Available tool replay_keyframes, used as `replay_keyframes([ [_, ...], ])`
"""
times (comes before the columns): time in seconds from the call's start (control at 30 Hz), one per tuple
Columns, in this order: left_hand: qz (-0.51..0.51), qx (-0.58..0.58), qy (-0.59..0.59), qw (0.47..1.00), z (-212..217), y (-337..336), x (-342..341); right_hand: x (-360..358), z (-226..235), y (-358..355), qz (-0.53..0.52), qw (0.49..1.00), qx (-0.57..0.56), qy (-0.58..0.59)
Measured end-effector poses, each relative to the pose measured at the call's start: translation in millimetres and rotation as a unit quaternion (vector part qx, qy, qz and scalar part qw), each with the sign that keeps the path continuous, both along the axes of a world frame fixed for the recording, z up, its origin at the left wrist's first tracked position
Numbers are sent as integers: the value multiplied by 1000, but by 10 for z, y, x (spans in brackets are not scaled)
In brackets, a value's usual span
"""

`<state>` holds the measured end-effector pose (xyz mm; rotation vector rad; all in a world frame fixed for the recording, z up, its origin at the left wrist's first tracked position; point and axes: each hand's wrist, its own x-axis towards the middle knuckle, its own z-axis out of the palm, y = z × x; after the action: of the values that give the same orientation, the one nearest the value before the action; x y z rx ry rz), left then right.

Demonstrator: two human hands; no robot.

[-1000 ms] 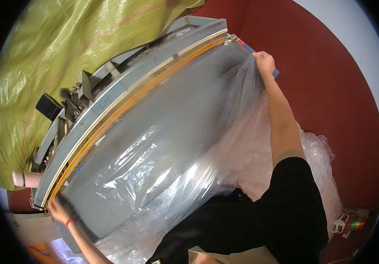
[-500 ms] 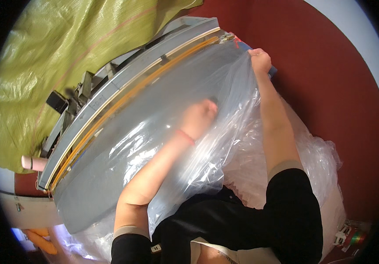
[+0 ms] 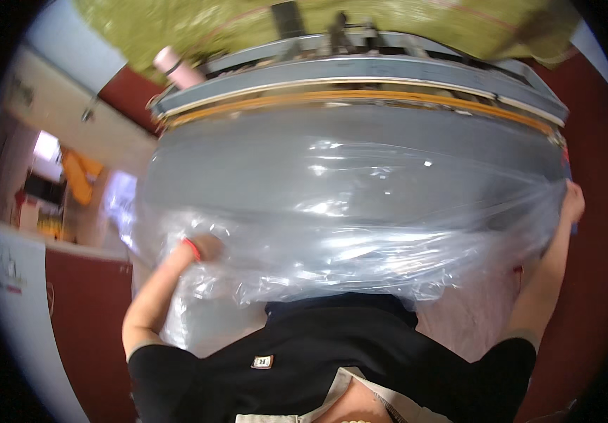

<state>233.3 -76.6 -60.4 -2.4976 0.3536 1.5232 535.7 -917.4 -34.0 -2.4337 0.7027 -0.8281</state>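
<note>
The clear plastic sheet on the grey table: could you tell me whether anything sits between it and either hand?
Nothing visible does. The left hand is already on the clear plastic sheet at its left end, and the right hand grips its right edge at the corner of the grey table.

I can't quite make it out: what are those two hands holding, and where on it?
Both hold the large clear plastic sheet over the grey table: left hand at its lower left edge, right hand at its right edge.
</note>
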Motion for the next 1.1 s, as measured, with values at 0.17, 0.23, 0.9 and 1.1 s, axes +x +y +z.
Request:
replay_keyframes([
  [0.17,317,66,-632,705,1562,1606,-295,253,-347,-269,35,999,-15,35],
  [0.23,48,244,-864,438,1961,679,203,149,-212,-215,12,998,-25,50],
  [0.9,194,-48,-653,730,553,351,1205,-31,-157,-246,119,942,282,-141],
  [1.1,299,-147,-712,619,392,381,1445,-433,97,-722,112,923,330,-162],
])
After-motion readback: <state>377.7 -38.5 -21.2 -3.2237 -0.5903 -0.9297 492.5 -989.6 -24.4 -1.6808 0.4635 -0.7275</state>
